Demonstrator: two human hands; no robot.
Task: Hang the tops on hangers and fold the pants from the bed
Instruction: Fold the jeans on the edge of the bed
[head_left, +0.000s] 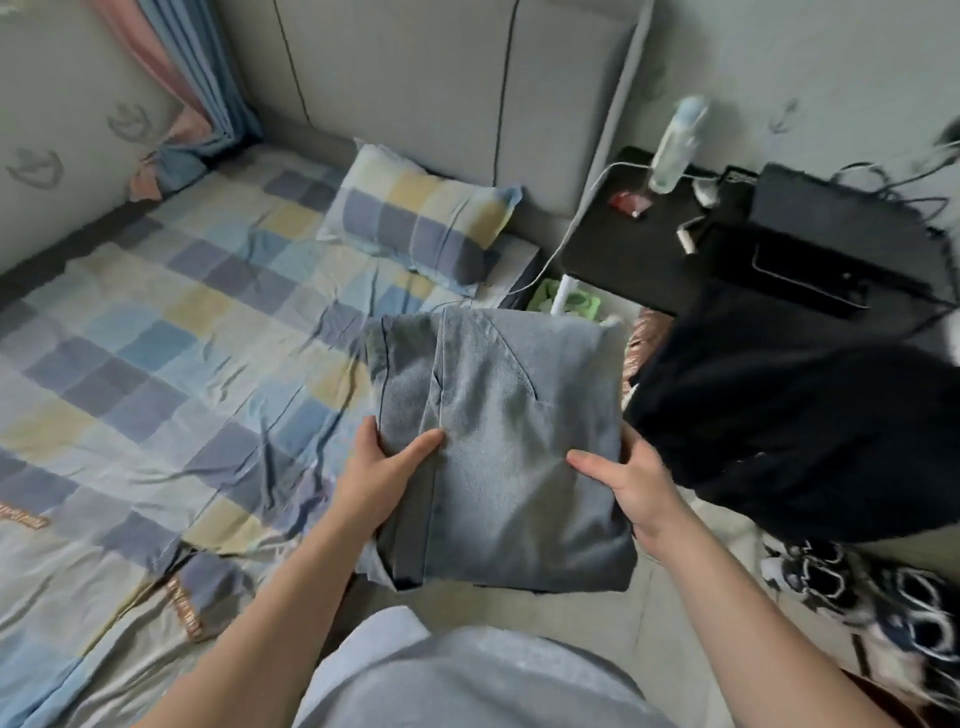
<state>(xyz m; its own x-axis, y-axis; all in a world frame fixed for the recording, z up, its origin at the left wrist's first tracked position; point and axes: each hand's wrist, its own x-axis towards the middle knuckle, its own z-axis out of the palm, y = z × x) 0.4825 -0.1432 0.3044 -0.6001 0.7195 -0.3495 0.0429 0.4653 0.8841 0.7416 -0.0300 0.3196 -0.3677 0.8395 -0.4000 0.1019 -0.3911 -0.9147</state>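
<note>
Where the bed (156, 338) meets the floor, the folded jeans (498, 415) are held up flat. Their long axis runs away from the person toward the headboard (415, 78). The left hand (384, 478) and right hand (636, 486) grip opposite side edges, thumbs on top, fingers wrapped round. A dark garment (779, 426) hangs just right. Beyond are a pillow (415, 218) and a black bench (623, 244) carrying a bottle (675, 145).

Blurry bottle (675, 143); dark garment (789, 415) off rt edge.
</note>
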